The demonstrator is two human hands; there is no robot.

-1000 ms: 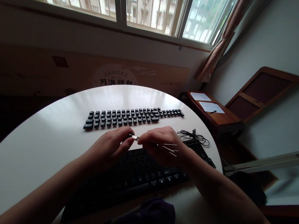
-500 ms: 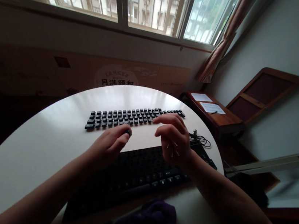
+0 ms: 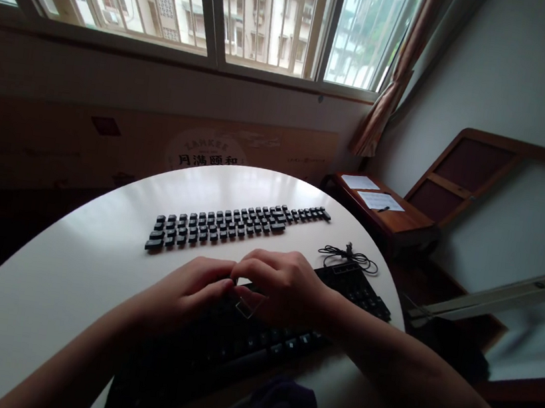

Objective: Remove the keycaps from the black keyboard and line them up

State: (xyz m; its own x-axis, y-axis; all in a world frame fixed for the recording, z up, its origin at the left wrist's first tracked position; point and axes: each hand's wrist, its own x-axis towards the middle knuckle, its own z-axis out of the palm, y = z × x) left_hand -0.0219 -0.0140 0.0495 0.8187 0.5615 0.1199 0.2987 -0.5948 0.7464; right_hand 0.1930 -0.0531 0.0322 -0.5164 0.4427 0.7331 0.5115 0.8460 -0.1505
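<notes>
A: Starting at the left, the round white table is carrying the loose keycaps, laid out in neat rows well beyond the hands, nearer the window.

B: And nothing is fencing those rows in. A sleeve or wrist sweeping across could be scattering them, and the table edge is curving away on both sides.

A: Moving in, the left hand is curling over the top edge of the black keyboard, fingertips pinched together right against the other hand.

B: Is it holding something?

A: The light is poor there, so I am hedging: it looks like it is steadying a small piece, but I cannot say what. The right hand is closed too, gripping what seems to be a thin wire clip that is hanging just under the fingers, above the bare key sockets.

B: That is the risk I am watching. A springy wire pinched between two sets of fingertips could be flicking free, dropping into the open sockets or bouncing off the table.

A: Further right, the black cable is lying coiled just behind the keyboard's far corner.

B: Snag that with an elbow and the whole board could be shifting under the hands.
</notes>
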